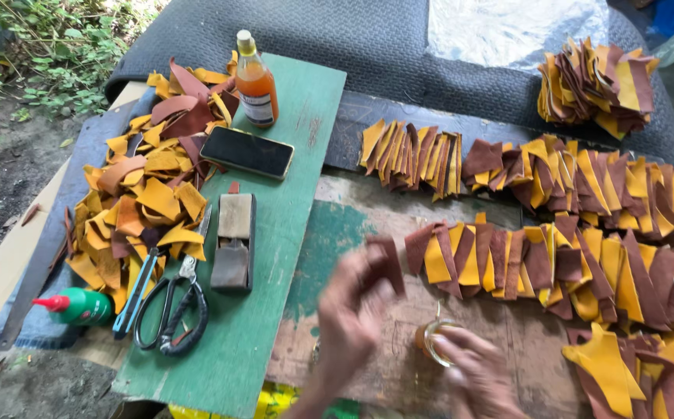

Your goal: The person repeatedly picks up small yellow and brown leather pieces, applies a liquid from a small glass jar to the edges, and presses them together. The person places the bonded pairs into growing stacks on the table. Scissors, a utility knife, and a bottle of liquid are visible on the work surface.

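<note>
Left hand (pixel 352 306) pinched a brown leather strip (pixel 389 264), raised just above the worn wooden board (pixel 368 206). Right hand (pixel 476 372), blurred, rested fingers on the rim of a small glass jar (pixel 435 340); grip not determinable. Rows of brown and yellow leather pieces (pixel 570 264) lay beside them.
</note>
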